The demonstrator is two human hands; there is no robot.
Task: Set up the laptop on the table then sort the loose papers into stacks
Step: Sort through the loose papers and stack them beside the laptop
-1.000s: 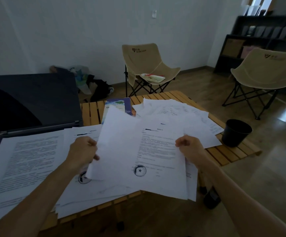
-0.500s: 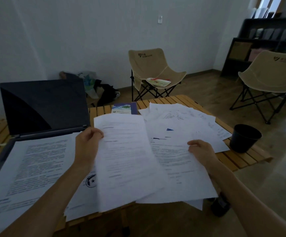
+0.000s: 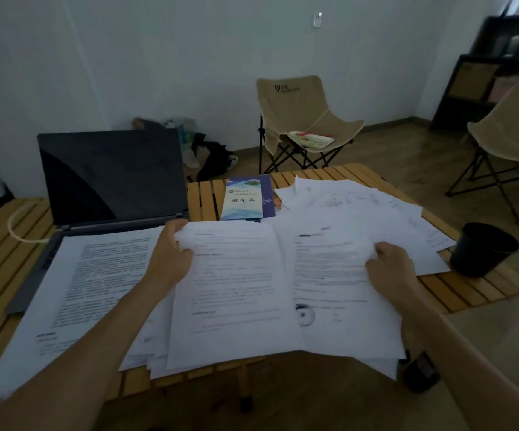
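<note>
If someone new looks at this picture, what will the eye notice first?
First, two hands: the left hand and right hand each hold printed sheets at the table's near edge. Then the open laptop at the left, its keyboard covered by paper, and the black cup at the right.

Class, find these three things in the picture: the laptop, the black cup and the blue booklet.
laptop (image 3: 109, 178): head view, middle of the dark screen.
black cup (image 3: 482, 253): head view, its outer wall.
blue booklet (image 3: 244, 199): head view, middle of the front cover.
</note>
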